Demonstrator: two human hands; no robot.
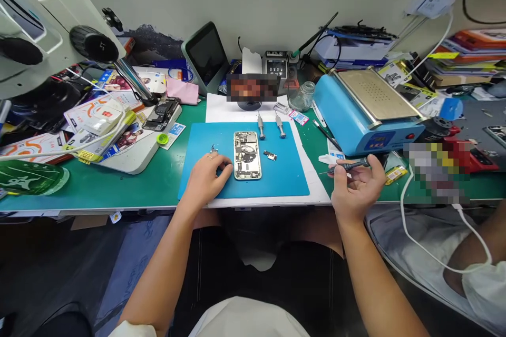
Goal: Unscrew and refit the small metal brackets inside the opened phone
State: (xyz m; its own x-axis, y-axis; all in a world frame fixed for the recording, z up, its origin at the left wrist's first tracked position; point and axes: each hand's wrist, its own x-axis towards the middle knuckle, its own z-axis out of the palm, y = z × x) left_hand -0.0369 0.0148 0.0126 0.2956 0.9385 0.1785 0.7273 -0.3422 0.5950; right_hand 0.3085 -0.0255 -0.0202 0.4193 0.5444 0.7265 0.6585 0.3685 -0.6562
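My left hand (pixel 207 176) rests on the blue mat (pixel 284 179) with its fingers curled; whether anything is in them is hidden. Small metal bits (pixel 213 148) lie just beyond its fingers. To its right is an opened phone (pixel 247 157), its inner parts showing. A small loose phone part (pixel 270 155) lies right of the phone. Over the table's front edge, off the mat's right side, my right hand (pixel 358 189) is closed on a dark screwdriver (pixel 351 165), its thin tip pointing left. Two more screwdrivers (pixel 261 127) stand or lie near the mat's back edge.
A blue heating-plate machine (pixel 348 110) stands at the back right, a glass jar (pixel 302 97) beside it. A microscope (pixel 95 45) rises at the left above boxes and cards. At the right, a white cable (pixel 403 205) hangs near another person's leg (pixel 470 253).
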